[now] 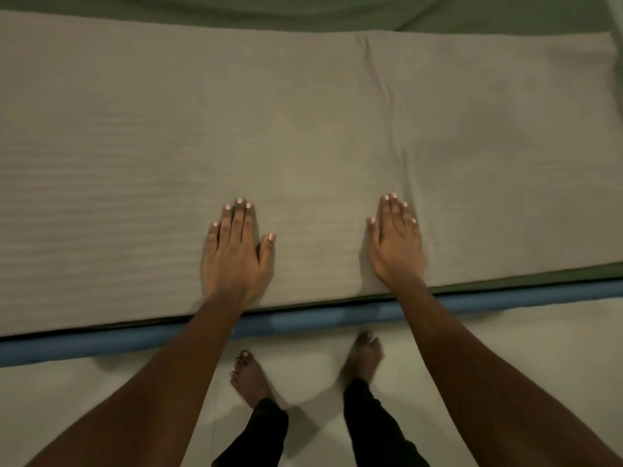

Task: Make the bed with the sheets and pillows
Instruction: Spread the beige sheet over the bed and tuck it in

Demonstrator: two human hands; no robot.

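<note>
A view looking straight down at a bed, where a pale grey-brown striped sheet [303, 129] lies flat across the bed from left to right. Its near edge runs along the side of the bed closest to the person. The left hand [236, 251] and right hand [394, 244] both rest palm-down on this sheet near that edge, well apart from each other. The fingers [240, 220] of each hand are straight and held close together, thumbs slightly out, gripping nothing. A soft crease [391, 96] runs up the sheet just beyond the right hand. A green sheet [303, 15] shows beyond the far edge. A blue mattress edge [303, 320] runs below the hands, and two bare feet [249, 379] stand on the pale floor [505, 365].
</note>
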